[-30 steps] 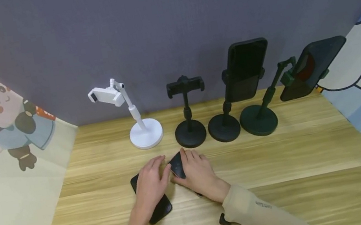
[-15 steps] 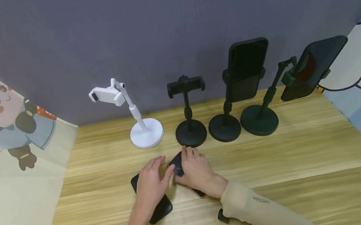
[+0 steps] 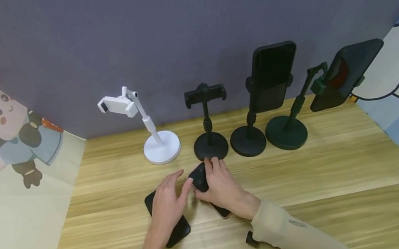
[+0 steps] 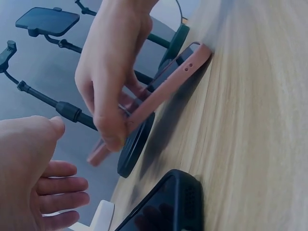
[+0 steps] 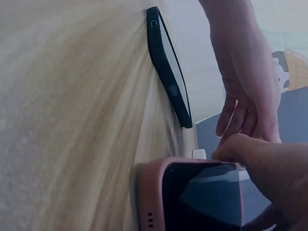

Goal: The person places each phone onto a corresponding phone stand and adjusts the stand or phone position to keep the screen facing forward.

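My right hand (image 3: 223,187) grips a phone in a pink case (image 4: 166,92) by its long edges, thumb on one side and fingers on the other. One end of this phone touches the table, while the other end is tilted up, as the left wrist view shows. Above a second phone in a dark case (image 3: 178,230), lying flat, hovers my left hand (image 3: 167,204), its fingers loosely bent around nothing. Its thumb tip looks close to the pink-cased phone in the head view, but the left wrist view shows a gap.
Along the back stand a white phone stand (image 3: 161,147) and a black phone stand (image 3: 211,146), both with bare clamps. Right of them, another black stand (image 3: 247,141) and a dark green stand (image 3: 286,133) each hold a phone. A grey wall (image 3: 184,34) rises behind.
My right hand has tilted the pink-cased phone up from the table and shifted it slightly away and to the right. The left hand has stayed nearly still.
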A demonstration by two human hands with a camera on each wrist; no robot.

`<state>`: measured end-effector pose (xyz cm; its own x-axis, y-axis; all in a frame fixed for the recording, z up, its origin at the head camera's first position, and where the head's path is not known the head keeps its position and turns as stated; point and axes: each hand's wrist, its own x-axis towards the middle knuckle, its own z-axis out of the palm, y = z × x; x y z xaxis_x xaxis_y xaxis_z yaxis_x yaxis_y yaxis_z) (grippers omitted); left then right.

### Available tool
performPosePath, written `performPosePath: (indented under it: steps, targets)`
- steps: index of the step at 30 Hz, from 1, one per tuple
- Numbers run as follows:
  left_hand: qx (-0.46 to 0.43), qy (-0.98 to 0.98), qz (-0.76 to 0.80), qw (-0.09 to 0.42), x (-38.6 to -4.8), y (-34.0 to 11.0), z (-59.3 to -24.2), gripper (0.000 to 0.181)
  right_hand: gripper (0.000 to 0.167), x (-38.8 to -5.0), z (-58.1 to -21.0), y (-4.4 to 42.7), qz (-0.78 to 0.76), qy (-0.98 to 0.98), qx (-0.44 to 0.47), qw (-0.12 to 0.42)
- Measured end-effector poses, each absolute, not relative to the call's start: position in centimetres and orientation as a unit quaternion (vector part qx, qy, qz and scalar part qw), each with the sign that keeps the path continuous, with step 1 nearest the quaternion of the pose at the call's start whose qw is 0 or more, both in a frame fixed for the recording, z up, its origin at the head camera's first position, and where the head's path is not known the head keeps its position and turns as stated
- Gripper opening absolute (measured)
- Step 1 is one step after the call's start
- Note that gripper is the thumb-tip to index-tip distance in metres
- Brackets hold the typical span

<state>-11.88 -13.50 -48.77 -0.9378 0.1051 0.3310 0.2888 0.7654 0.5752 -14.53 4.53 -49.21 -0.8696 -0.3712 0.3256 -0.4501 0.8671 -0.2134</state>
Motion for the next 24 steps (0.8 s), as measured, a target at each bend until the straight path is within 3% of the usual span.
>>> performPosePath:
  steps: [17, 24]
  targets:
    - [-0.143, -0.918, -0.347, 0.129, -11.9, -12.8, -48.8, 0.037, 0.097, -14.3, -48.2, 6.2, 0.289, -0.923, 0.193, 0.166]
    - [-0.189, -0.895, -0.377, 0.147, -11.7, -12.2, -49.2, 0.031, 0.097, -14.4, -47.8, 6.7, 0.350, -0.889, 0.209, 0.210]
